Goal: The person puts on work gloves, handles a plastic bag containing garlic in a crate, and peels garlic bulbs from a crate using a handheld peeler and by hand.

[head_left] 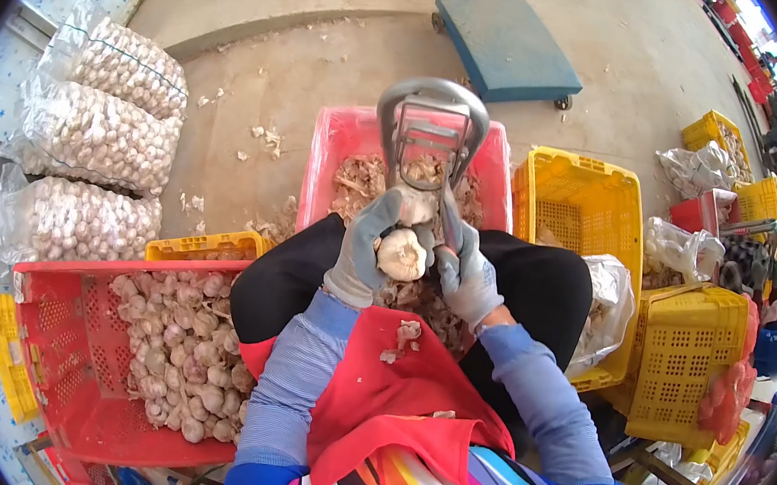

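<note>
Both of my hands wear grey-white gloves and are close together over my lap. My left hand is closed round a whitish garlic bulb. A second pale bulb shows just above it, between the hands. In my right hand is a thin metal tool, which runs upward beside the bulbs; its working end is hard to make out. Directly beyond the hands stands a metal frame with a thick curved bar. Behind it is a pink plastic-lined bin with papery garlic scraps.
On my left, a red crate holds many garlic bulbs. Filled garlic sacks stand farther left. Yellow crates and plastic bags are at my right. A blue platform cart stands ahead on the scrap-strewn floor.
</note>
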`<control>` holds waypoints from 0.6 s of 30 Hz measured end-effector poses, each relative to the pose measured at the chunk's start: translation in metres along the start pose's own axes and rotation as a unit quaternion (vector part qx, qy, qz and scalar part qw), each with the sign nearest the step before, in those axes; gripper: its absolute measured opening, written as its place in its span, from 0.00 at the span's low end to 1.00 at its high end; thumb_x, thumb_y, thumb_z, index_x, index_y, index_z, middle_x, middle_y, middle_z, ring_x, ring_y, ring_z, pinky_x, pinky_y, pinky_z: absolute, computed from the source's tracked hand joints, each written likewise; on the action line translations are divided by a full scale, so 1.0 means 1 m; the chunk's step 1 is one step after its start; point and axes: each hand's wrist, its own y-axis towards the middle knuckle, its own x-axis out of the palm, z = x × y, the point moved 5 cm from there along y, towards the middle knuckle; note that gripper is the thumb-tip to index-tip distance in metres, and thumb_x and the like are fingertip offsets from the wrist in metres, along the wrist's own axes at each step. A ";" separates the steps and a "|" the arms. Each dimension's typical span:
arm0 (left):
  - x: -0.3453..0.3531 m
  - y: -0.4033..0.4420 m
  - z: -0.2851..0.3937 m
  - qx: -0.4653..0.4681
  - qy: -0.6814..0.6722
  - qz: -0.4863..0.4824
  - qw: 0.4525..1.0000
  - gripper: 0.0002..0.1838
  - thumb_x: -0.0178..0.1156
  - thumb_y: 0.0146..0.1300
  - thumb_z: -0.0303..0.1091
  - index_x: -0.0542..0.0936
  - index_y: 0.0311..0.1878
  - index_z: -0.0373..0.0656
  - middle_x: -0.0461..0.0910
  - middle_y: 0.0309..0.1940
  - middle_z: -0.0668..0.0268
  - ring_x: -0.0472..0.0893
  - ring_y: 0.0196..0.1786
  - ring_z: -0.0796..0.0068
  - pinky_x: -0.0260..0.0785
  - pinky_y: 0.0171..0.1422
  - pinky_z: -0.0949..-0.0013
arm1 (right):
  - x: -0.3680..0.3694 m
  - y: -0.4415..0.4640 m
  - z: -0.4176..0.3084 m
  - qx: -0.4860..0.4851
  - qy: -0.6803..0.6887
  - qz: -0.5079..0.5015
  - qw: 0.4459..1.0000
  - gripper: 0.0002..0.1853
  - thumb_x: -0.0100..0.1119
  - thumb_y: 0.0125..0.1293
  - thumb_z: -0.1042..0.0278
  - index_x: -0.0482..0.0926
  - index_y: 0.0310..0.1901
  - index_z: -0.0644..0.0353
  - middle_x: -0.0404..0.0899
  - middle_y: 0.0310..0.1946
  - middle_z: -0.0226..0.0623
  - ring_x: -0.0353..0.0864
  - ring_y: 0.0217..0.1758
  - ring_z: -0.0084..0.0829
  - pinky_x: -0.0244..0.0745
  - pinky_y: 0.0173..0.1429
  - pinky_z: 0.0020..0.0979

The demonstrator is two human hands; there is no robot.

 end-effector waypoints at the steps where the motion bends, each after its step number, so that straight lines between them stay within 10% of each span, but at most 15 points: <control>1: 0.005 -0.004 0.003 0.009 0.014 -0.017 1.000 0.32 0.57 0.72 0.61 0.78 0.57 0.36 0.85 0.36 0.56 0.85 0.30 0.60 0.80 0.33 0.63 | -0.002 -0.002 -0.006 -0.026 -0.015 0.022 0.999 0.31 0.60 0.70 0.70 0.61 0.72 0.64 0.79 0.55 0.58 0.81 0.54 0.61 0.76 0.56 0.52; 6: 0.026 -0.046 -0.002 0.004 -0.004 0.003 1.000 0.32 0.59 0.73 0.54 0.75 0.64 0.33 0.85 0.42 0.54 0.85 0.30 0.62 0.79 0.33 0.63 | -0.046 -0.024 -0.061 -0.165 -0.054 0.145 0.974 0.33 0.68 0.61 0.77 0.71 0.70 0.63 0.75 0.63 0.54 0.77 0.62 0.55 0.74 0.61 0.45; 8: 0.032 -0.054 -0.008 0.005 0.024 -0.036 0.999 0.32 0.61 0.73 0.50 0.74 0.67 0.33 0.84 0.48 0.57 0.86 0.38 0.67 0.80 0.43 0.67 | -0.042 -0.021 -0.076 -0.233 -0.058 0.021 0.970 0.34 0.67 0.59 0.79 0.72 0.69 0.62 0.74 0.64 0.53 0.77 0.63 0.56 0.75 0.62 0.45; 15: 0.042 -0.073 -0.022 0.058 0.329 0.068 0.940 0.23 0.63 0.73 0.49 0.85 0.51 0.33 0.86 0.40 0.66 0.82 0.43 0.79 0.76 0.49 0.73 | -0.040 -0.029 -0.050 -0.126 0.087 0.001 0.988 0.25 0.65 0.65 0.74 0.75 0.65 0.65 0.81 0.50 0.52 0.84 0.50 0.55 0.80 0.55 0.40; 18: 0.022 -0.081 -0.036 0.041 0.226 0.077 0.970 0.22 0.59 0.76 0.45 0.81 0.55 0.31 0.85 0.42 0.62 0.84 0.42 0.75 0.77 0.49 0.72 | -0.033 -0.037 -0.026 0.053 0.363 -0.040 0.929 0.22 0.60 0.75 0.69 0.73 0.67 0.67 0.84 0.47 0.38 0.85 0.45 0.29 0.80 0.49 0.29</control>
